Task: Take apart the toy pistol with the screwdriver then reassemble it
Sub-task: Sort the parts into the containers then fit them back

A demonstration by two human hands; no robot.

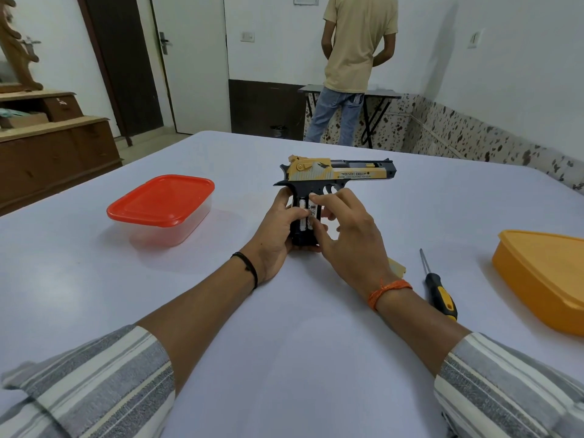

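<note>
Red-lidded container [161, 207] sitting left on the table [284, 358]. Left hand [278, 229] gripping the toy pistol [335, 177] grip at center, right hand [344, 235] fingers pressing the exposed batteries [304, 216]. Screwdriver [437, 289] lying right, untouched.

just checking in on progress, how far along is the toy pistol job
Done: the grip cover is off and lies on the table, and the screwdriver is set down. In hand: the left hand holds the toy pistol by its grip while the right hand works at the exposed batteries. Left: refitting the cover.
</note>
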